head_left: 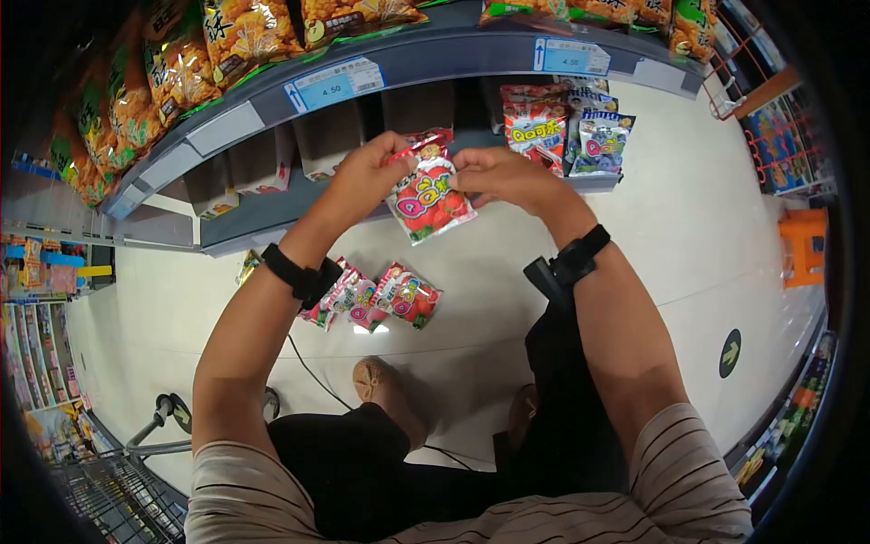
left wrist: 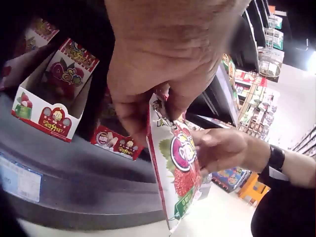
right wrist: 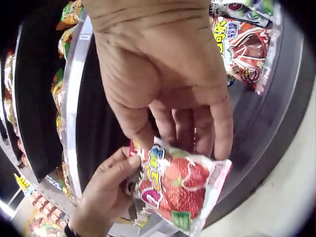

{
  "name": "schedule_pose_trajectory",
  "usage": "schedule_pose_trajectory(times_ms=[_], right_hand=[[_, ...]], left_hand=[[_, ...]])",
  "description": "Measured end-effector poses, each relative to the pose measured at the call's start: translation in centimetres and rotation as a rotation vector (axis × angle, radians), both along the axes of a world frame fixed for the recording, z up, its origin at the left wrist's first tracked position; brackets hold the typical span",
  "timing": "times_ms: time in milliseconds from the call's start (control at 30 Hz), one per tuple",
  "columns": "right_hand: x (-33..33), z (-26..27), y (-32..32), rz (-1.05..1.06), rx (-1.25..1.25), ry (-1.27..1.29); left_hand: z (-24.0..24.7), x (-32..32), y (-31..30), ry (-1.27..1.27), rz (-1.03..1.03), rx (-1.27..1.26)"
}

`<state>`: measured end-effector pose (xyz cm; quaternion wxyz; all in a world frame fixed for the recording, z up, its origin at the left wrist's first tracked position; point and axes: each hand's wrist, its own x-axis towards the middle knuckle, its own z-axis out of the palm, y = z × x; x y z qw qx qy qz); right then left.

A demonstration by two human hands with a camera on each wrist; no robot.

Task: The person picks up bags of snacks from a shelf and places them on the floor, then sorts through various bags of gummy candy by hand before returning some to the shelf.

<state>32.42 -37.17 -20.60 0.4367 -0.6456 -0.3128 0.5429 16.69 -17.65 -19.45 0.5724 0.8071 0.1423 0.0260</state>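
Grey shelf (head_left: 453, 68) before us. Left forearm (head_left: 237, 344) partly hides the floor packets (head_left: 412, 296); we count at least three. Left hand (head_left: 367, 174) and right hand (head_left: 512, 177) pinch one packet (head_left: 426, 201), white, red-edged, red-fruit print, raised tilted beside the shelf. Two blue price labels (head_left: 333, 87).

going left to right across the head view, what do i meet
Wire cart, left hand, held packet with red fruit, right hand, packet with blue fruit, round arrow floor sticker, orange stool
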Motion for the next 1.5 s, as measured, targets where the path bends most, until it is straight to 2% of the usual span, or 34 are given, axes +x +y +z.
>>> schedule_pose_trajectory(times_ms=[67, 167, 233, 300, 333, 433, 533, 633, 667, 767, 867, 933, 967, 1033, 1167, 1233, 1367, 1500], right_hand=[[-0.2, -1.1, 0.3, -0.089, 0.023, -0.076], [0.2, -1.9, 0.6, -0.217, 0.086, -0.147], [0.4, -1.5, 0.7, -0.323, 0.154, -0.186], [0.8, -1.3, 0.3, -0.454, 0.087, -0.235], [0.9, -1.6, 0.3, -0.511, 0.081, -0.244], [1.0, -1.8, 0.2, -0.555, 0.084, -0.230], [1.1, -2.1, 0.6, -0.573, 0.093, -0.230], [1.6, -2.7, 0.9, -0.502, 0.116, -0.182], [1.8, -3.1, 0.9, -0.504, 0.123, -0.186], [1.8, -3.6, 1.0, -0.526, 0.126, -0.204], [1.9, -4.3, 1.2, -0.603, 0.114, -0.268], [2.0, -5.8, 1.8, -0.673, 0.121, -0.355], [2.4, -6.4, 1.5, -0.624, 0.059, -0.436], [1.9, -4.2, 1.3, -0.521, -0.062, -0.600], [1.3, -3.5, 1.5, -0.479, -0.019, -0.774], [1.4, -3.7, 1.5, -0.462, 0.015, -0.854], [0.6, -3.1, 1.4, -0.468, 0.002, -0.870], [0.9, -3.7, 1.4, -0.483, 0.062, -0.834]], left_hand=[[-0.4, 1.7, 0.2, -0.061, -0.015, 0.032], [-0.6, 3.8, 0.4, -0.191, 0.017, -0.142], [-0.3, 4.1, 1.7, -0.059, 0.092, 0.064], [0.0, 3.7, 2.7, 0.071, 0.218, 0.354], [-1.0, 3.7, 3.5, 0.046, 0.235, 0.501], [-3.1, 3.4, 4.1, 0.028, 0.182, 0.733], [-3.6, 3.7, 4.0, 0.176, 0.114, 0.766], [-4.3, 3.8, 3.2, 0.095, 0.106, 0.712], [-4.6, 3.9, 3.0, 0.000, 0.107, 0.683], [-4.9, 4.0, 2.7, -0.080, 0.138, 0.623], [-6.0, 4.1, 3.9, 0.027, 0.163, 0.619], [-5.7, 3.7, 2.7, -0.024, 0.126, 0.338], [-5.6, 3.6, 2.0, -0.049, 0.109, 0.196], [-6.2, 3.7, 1.2, 0.037, 0.107, 0.178], [-5.9, 3.5, -0.1, 0.147, 0.074, 0.204], [-6.8, 3.6, -0.3, 0.115, 0.062, 0.229], [-9.1, 4.5, -0.1, 0.098, 0.018, 0.328], [-8.0, 4.4, -1.3, 0.065, 0.054, 0.486]])
